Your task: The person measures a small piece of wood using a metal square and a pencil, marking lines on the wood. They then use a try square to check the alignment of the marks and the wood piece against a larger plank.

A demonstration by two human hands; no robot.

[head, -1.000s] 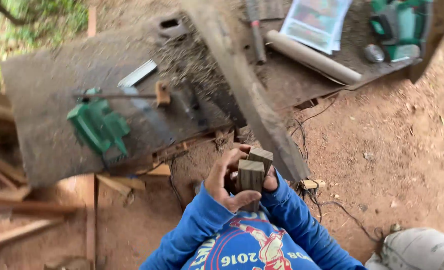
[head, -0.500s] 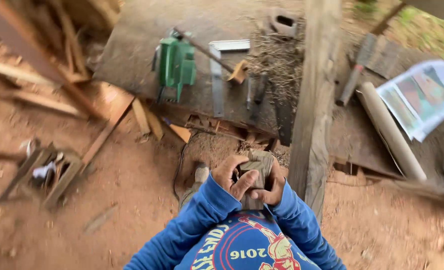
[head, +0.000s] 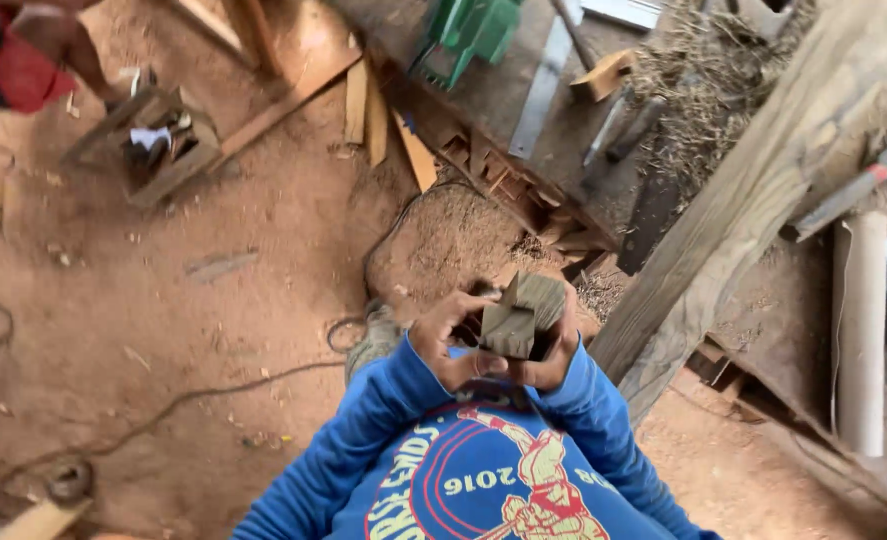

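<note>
our left grip (head: 450,345) and right grip (head: 555,352) both closed round a wood block (head: 519,314), frame centre; slanted plank (head: 753,190) right, green tool (head: 468,28) on surface (head: 523,60) up top.

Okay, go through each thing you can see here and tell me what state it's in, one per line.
Small wooden blocks: held up in front of the chest, in both hands.
Left hand: closed around the blocks.
Right hand: closed around the blocks.
Green power tool: lying on the bench, unheld.
Long wooden beam: leaning across the bench edge.
Cardboard tube: lying flat.
Cable: loose on the dirt.
</note>
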